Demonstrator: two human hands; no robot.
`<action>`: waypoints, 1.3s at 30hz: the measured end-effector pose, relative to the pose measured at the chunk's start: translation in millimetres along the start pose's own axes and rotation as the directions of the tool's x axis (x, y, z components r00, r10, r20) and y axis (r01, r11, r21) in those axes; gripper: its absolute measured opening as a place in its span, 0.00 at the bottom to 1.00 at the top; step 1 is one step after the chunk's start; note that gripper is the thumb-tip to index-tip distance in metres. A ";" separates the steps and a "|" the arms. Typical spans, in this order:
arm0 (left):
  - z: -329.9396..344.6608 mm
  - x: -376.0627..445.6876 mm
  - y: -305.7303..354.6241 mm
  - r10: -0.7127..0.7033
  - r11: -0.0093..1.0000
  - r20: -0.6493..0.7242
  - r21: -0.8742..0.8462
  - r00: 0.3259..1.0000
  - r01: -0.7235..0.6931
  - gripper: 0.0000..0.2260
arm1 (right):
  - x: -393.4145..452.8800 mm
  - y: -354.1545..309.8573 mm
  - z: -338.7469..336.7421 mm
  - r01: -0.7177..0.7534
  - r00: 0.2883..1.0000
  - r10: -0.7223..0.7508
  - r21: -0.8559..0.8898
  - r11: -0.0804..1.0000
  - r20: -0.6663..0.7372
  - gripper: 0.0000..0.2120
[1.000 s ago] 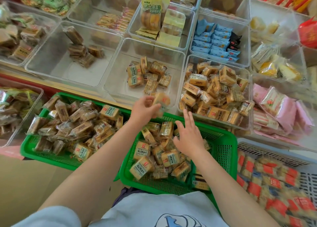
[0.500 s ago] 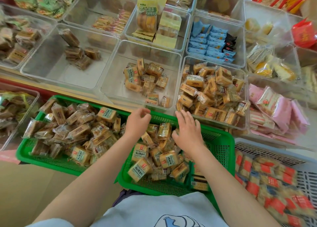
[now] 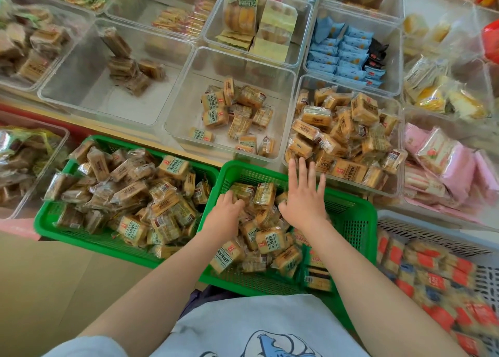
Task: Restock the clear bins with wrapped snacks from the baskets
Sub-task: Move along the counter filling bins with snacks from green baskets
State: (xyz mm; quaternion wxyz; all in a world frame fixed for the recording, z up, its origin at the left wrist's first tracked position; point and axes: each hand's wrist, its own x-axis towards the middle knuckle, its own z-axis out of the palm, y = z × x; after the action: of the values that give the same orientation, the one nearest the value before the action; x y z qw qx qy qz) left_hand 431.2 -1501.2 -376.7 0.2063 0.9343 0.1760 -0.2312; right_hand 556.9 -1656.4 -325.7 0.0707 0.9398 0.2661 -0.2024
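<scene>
A green basket [image 3: 348, 202] in front of me holds a pile of wrapped tan snacks [image 3: 270, 239] with green labels. My left hand [image 3: 225, 216] is down in that pile, fingers curled round a wrapped snack near the basket's far side. To its right my right hand [image 3: 303, 194] hovers flat over the basket's far rim, fingers straight and spread, holding nothing. Just beyond the basket a clear bin [image 3: 186, 92] holds a small heap of the same green-label snacks [image 3: 216, 117].
A second green basket [image 3: 46, 221] full of wrapped snacks sits at the left. A clear bin [image 3: 303, 86] heaped with orange-label snacks stands right of the middle one. A grey basket [image 3: 432, 235] of red-label packs lies at lower right. More clear bins fill the shelf behind.
My left hand let a snack go into the middle clear bin, then dropped back into the green basket's pile. My right hand stayed over the basket and spread its fingers.
</scene>
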 end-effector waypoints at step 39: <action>16.5 28.7 39.0 -0.054 0.984 -0.189 -0.175 0.980 0.021 0.29 | 1.9 5.2 0.5 0.041 0.999 -0.040 0.023 0.999 -0.025 0.48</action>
State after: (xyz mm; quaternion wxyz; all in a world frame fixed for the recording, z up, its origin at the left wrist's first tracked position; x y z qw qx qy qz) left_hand 465.6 -1535.5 -392.7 0.2637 0.9276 0.2322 -0.1272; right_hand 561.0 -1660.0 -326.9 0.0521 0.9374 0.2835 -0.1954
